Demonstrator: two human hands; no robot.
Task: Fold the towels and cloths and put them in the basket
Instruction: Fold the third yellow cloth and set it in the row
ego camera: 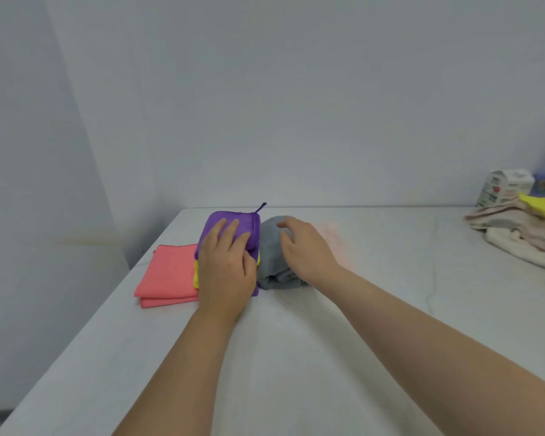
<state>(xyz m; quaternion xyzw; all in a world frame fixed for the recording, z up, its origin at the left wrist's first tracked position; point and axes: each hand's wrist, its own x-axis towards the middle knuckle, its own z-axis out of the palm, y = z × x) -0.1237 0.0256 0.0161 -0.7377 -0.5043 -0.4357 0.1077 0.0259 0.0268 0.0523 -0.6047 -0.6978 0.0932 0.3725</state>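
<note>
There are a coral cloth (167, 272), a purple cloth (230, 223) edged by a yellow strip (196, 275), a grey cloth (270, 247) and a faint pink cloth (331, 236). The table (296, 357) is white with thin grey veins. The towels (513, 234) are cream and beige, the carton (504, 186) white with black print and a red mark.

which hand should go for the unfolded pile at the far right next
Right, probably. The right hand is on the grey towel, nearer the pile; the left hand lies flat on the purple cloth.
</note>
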